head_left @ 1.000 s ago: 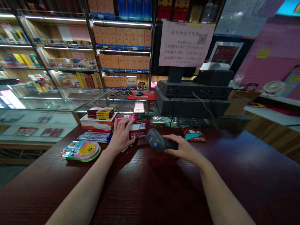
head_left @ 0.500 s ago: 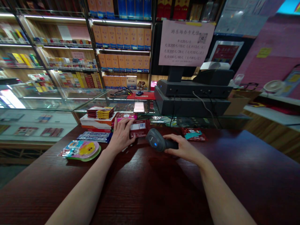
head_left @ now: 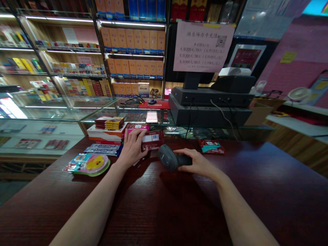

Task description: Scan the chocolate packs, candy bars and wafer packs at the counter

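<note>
My right hand (head_left: 198, 162) is wrapped round the handle of a black barcode scanner (head_left: 167, 158), whose head is just above the wooden counter and points left. Close to it lies a dark red packet (head_left: 153, 140) with a white label and barcode facing up. My left hand (head_left: 133, 145) grips the left end of this packet, thumb at the near edge and fingers over the far side, covering part of it. Behind those fingers is a pink packet (head_left: 138, 127), partly hidden.
Left of my left hand lie blue-silver wrapped bars (head_left: 102, 149) and a colourful toy pack (head_left: 89, 164). Small red and yellow packs top a white-orange box (head_left: 106, 133). A red-teal packet (head_left: 211, 147) lies right. Behind stand a cash register (head_left: 210, 111) and glass case.
The scanner has shifted slightly left and down with my right hand, its head turned a little. The blue light on it no longer shows. My left hand stays put.
</note>
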`<state>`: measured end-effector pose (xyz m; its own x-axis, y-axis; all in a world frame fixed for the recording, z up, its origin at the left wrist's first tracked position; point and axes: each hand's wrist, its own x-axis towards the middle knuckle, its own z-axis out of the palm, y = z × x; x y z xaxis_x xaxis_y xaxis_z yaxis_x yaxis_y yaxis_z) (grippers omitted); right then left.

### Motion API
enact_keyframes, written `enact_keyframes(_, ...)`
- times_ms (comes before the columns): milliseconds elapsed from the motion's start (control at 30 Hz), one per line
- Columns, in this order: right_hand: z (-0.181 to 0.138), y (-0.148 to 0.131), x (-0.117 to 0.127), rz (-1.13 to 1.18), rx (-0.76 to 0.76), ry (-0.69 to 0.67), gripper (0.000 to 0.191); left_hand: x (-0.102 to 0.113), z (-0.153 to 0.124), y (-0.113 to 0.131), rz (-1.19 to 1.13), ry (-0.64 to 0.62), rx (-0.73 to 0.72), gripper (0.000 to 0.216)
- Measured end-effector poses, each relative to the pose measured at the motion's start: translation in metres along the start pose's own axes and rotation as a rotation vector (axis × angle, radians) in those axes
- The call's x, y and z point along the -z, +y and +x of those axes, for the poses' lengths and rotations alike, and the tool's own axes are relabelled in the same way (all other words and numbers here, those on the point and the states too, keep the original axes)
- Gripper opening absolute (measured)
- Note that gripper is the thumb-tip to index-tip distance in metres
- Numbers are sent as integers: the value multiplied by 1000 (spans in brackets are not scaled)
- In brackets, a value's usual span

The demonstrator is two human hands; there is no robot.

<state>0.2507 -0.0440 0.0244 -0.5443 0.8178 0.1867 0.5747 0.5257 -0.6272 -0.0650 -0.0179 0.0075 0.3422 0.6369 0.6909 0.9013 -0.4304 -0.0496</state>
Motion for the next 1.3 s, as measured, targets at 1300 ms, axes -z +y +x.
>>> enact_keyframes(1300,21,6,-28,243,-51,271,35,9,6,11,-56,6,-43,86)
